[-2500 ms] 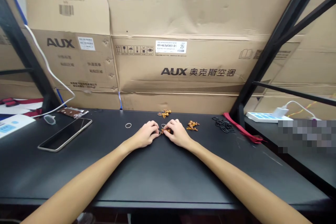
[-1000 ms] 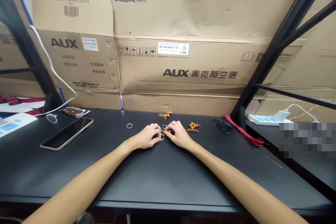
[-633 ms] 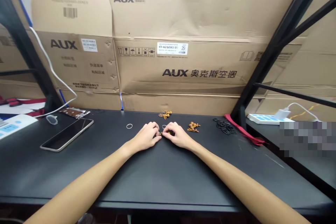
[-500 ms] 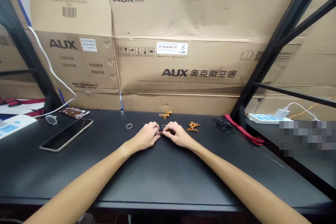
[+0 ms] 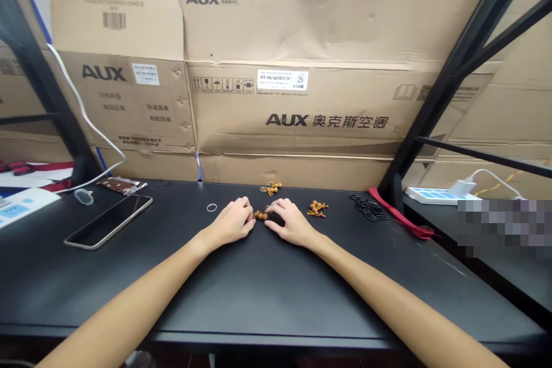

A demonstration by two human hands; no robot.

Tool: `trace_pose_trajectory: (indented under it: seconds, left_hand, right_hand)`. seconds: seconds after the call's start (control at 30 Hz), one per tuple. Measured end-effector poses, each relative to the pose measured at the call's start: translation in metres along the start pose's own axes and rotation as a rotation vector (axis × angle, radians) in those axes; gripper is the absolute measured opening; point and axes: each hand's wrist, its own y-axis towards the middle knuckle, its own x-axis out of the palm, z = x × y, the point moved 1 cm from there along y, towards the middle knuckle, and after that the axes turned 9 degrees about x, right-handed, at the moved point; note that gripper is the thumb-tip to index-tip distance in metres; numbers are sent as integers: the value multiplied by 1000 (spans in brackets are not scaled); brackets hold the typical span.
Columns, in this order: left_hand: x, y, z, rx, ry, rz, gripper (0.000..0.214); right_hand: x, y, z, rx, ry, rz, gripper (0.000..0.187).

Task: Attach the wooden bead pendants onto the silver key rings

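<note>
A black work table (image 5: 267, 293) is being backed by a wall of flattened AUX cardboard cartons (image 5: 328, 23), which are being held up behind black shelving uprights (image 5: 431, 121). At the table's left, a smartphone (image 5: 107, 221) is lying face up, while a red strap (image 5: 401, 215) is being draped over the right side, beside a heap of black rubber rings (image 5: 368, 207). Small parts are being laid out in separate groups across the middle of the table, which is sensible for pieces this small: a wooden bead cluster (image 5: 271, 187) is lying at the far side, a second bead cluster (image 5: 317, 208) is lying to the right, and a thin metal ring (image 5: 211, 207) is lying to the left. Both hands are being rested palm down, slightly apart and not pressed together. A short bead string (image 5: 260, 215) is lying between them, just touched by the fingertips of the left hand (image 5: 230, 224), though no clear pinch can be made out, and the right hand (image 5: 291, 227) is being spread flat just beside it
</note>
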Motion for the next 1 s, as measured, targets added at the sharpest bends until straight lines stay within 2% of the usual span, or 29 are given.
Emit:
trace_pose_trajectory:
  seconds: [0.1, 0.2, 0.37, 0.43, 0.53, 0.63, 0.77, 0.87, 1.0]
  left_hand:
    - [1, 0, 2, -3, 34, -8, 17]
    - [-1, 0, 5, 14, 32, -23, 21]
    - [1, 0, 14, 99, -59, -99, 31]
    - [4, 1, 17, 125, -61, -75, 28]
    - [11, 1, 15, 96, -43, -27, 29]
    - [16, 0, 9, 15, -78, -72, 45]
    - [16, -1, 5, -30, -136, -113, 53]
    - [14, -2, 5, -22, -156, -115, 55]
    - [16, -1, 0, 2, -167, -91, 57]
  right_hand:
    - [3, 0, 3, -2, -88, -52, 39]
    - [7, 1, 7, 55, -128, -77, 43]
    - [5, 2, 9, 151, -189, 8, 41]
    - [3, 2, 7, 161, -220, 59, 36]
    - [2, 2, 4, 139, -241, 92, 25]
    - [3, 2, 1, 113, -210, 75, 20]
    - [3, 1, -1, 42, -114, 9, 15]
    - [3, 0, 0, -22, -53, -38, 16]
    - [5, -1, 4, -70, -7, -96, 28]
